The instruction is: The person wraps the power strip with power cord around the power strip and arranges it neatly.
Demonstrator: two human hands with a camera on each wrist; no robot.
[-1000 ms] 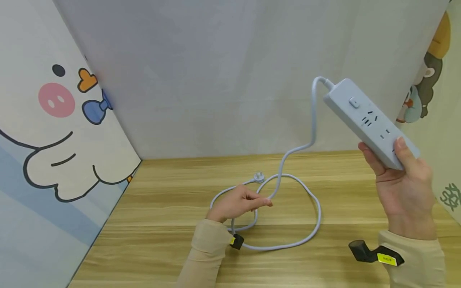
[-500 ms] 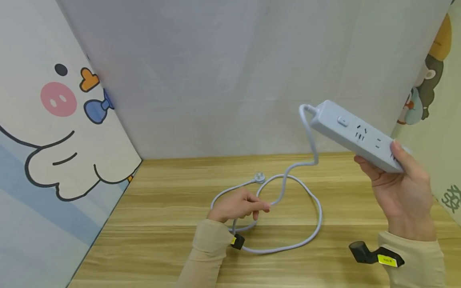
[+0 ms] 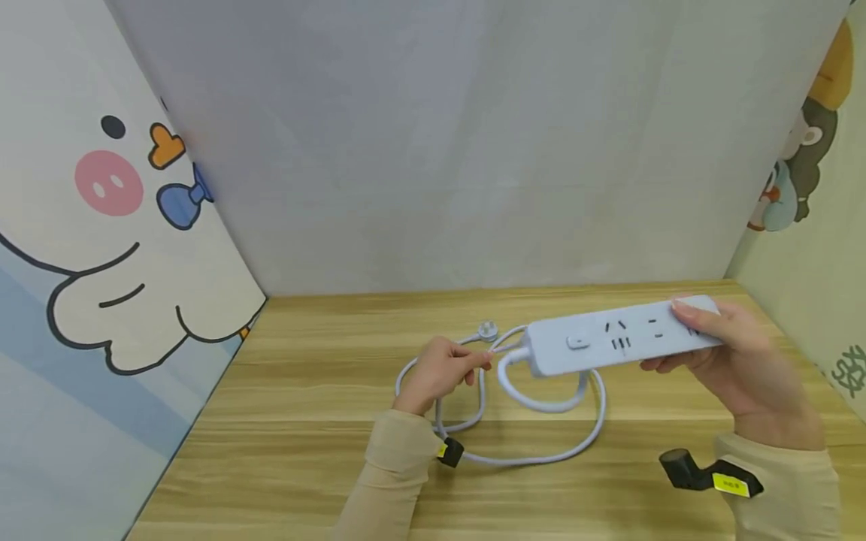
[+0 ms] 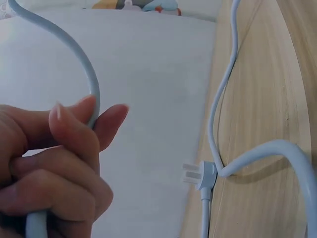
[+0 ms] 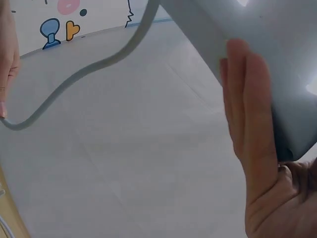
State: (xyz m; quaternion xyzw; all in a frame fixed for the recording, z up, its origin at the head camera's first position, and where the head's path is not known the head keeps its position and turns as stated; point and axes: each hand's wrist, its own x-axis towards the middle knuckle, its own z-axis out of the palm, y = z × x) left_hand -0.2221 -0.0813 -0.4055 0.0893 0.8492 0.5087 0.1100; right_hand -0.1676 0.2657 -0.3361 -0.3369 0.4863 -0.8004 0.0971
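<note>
A white power strip (image 3: pixel 575 327) is held up above the table by its right end, lying nearly level with its sockets and switch facing the head camera. My right hand (image 3: pixel 758 368) grips that end, thumb on top; the right wrist view shows the fingers (image 5: pixel 257 99) flat along its underside. From the strip's left end its white cord (image 3: pixel 541 407) bends into a loop. My left hand (image 3: pixel 440 373) pinches the cord between thumb and fingertips, and in the left wrist view the cord (image 4: pixel 74 47) rises from that pinch. Just beyond the left hand lies the plug (image 3: pixel 487 330), prongs showing.
The rest of the cord lies in wide loops on the wooden table (image 3: pixel 304 466). A pale wall (image 3: pixel 440 188) stands behind, with cartoon-printed panels (image 3: pixel 88 300) at left and right. Each wrist wears a small black camera (image 3: pixel 683 469).
My right hand has lowered the power strip and swung its cord end down and left, from steeply slanted to nearly level. The left hand has shifted slightly up and left, still pinching the cord.
</note>
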